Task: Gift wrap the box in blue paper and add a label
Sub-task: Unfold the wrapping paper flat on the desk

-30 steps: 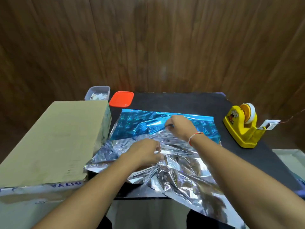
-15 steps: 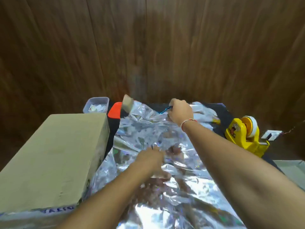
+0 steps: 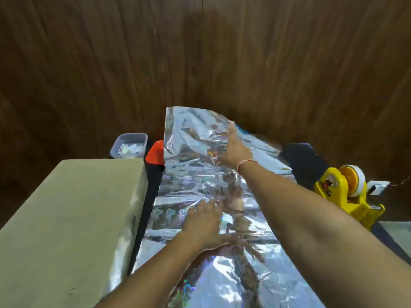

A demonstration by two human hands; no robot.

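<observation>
Wall (image 3: 289,63): dark wood panelling behind everything.

Worktop (image 3: 304,158): black surface, mostly covered.

Box (image 3: 66,218): large plain cardboard carton on the left of the worktop, its right side just beside the sheet.

Wrapping paper (image 3: 200,178): crinkled foil sheet, silver side up, spread down the middle of the worktop; a sliver of its blue face shows at the far right edge. Its far end is lifted and stands curled upward.

Right hand (image 3: 235,150): red thread at the wrist; grip closed on the raised far end of the wrapping paper.

Left hand (image 3: 204,225): flat, fingers spread, palm pressing the sheet down, grip released.

Tape dispenser (image 3: 342,194): yellow, roll mounted, at the right of the worktop, clear of the sheet.

Clear tub (image 3: 130,144): at the far left, pale scraps inside.

Orange lid (image 3: 155,155): beside the tub, partly hidden by the lifted paper.
</observation>
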